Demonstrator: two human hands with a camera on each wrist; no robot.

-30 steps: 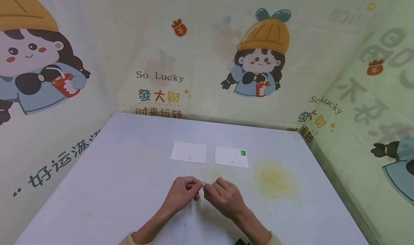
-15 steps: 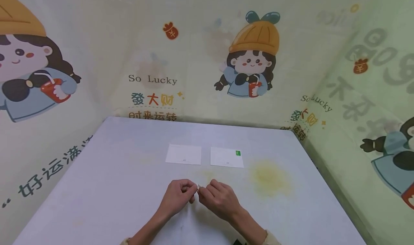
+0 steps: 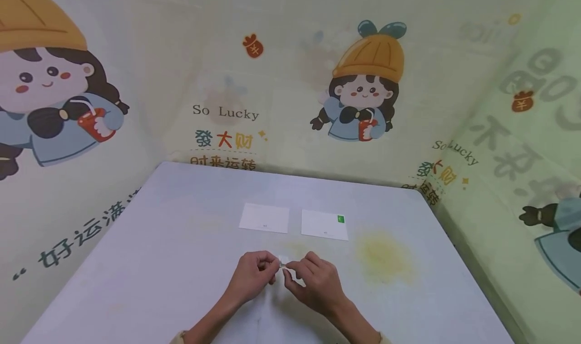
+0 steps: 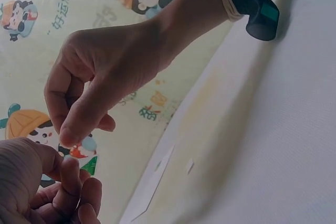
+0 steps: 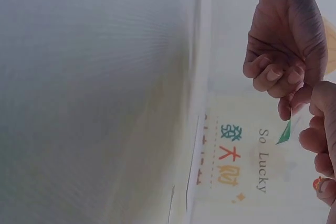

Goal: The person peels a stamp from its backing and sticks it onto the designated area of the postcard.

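My left hand [image 3: 254, 276] pinches a small green stamp [image 5: 284, 133] between thumb and forefinger, above the table. Facing it, my right hand [image 3: 317, 281] has its thumb and forefinger spread apart, the forefinger close to the left fingertips; whether it touches the stamp I cannot tell. A tiny white piece [image 4: 190, 166] shows in the left wrist view, apart from both hands; whether it lies on the table or is in the air is unclear. Beyond the hands lie two white envelopes: the left envelope [image 3: 265, 218] is plain, the right envelope [image 3: 324, 225] bears a green stamp at its upper right.
The white table [image 3: 181, 243] has a yellowish stain [image 3: 386, 253] right of the hands. Patterned cloth walls [image 3: 281, 81] with cartoon prints enclose its back and sides. A dark device [image 4: 262, 17] is strapped to the right wrist.
My right thumb and forefinger, closed together at the left fingertips before, have come apart. The left hand keeps its pinch. The head view has shifted slightly; the envelopes have not moved.
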